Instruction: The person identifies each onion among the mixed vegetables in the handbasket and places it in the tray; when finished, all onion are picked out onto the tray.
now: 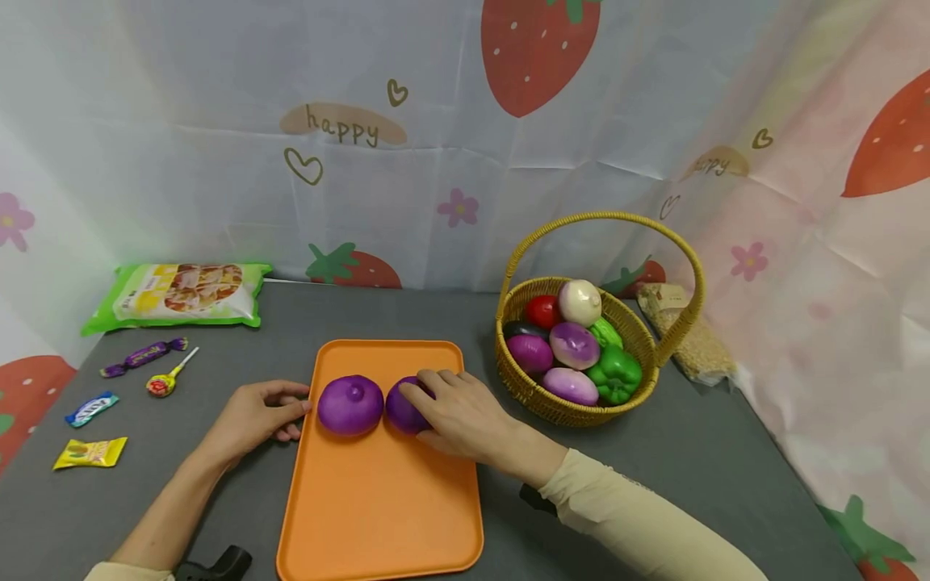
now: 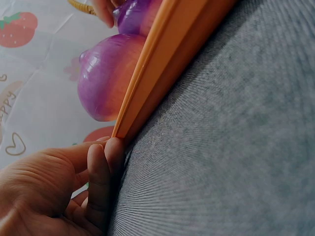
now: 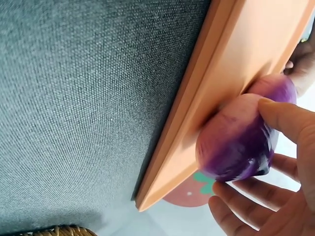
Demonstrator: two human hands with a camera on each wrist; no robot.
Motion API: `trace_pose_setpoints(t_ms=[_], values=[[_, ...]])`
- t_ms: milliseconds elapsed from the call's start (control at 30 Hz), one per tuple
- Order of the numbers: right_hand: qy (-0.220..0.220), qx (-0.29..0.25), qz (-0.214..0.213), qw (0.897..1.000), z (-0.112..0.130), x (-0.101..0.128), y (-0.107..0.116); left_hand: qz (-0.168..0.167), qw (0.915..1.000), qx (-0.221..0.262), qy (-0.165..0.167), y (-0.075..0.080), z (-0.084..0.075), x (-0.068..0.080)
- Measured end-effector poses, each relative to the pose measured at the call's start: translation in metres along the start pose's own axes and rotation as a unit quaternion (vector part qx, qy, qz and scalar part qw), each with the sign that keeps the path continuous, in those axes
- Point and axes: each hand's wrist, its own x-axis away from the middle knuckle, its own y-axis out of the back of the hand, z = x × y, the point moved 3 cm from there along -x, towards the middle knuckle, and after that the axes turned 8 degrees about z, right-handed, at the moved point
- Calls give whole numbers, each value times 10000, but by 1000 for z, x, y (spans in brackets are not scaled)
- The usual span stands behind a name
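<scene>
An orange tray (image 1: 385, 492) lies on the grey table, with two round purple onions at its far end. The left onion (image 1: 350, 406) sits on the tray, untouched. Over the other onion (image 3: 236, 140) my right hand (image 1: 465, 415) curls, its thumb on one side and its fingers around the other; that onion rests on the tray beside the first. My left hand (image 1: 254, 420) pinches the tray's left rim between thumb and fingertips, as the left wrist view shows.
At right stands a wicker basket (image 1: 538, 397) of vegetables with a tall handle. Behind it lies a bag of grains (image 1: 697, 347). On the left are a green food packet (image 1: 182, 294), a purple candy (image 1: 145, 355), a lollipop (image 1: 163, 383), a blue candy (image 1: 92, 409) and a yellow candy (image 1: 90, 453).
</scene>
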Motion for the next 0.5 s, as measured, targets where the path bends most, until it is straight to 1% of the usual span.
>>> trace_pose_setpoints(t_ms=[500], values=[[8, -35, 95, 9999, -3, 2, 4, 77, 10000, -31, 38, 1, -2, 1]])
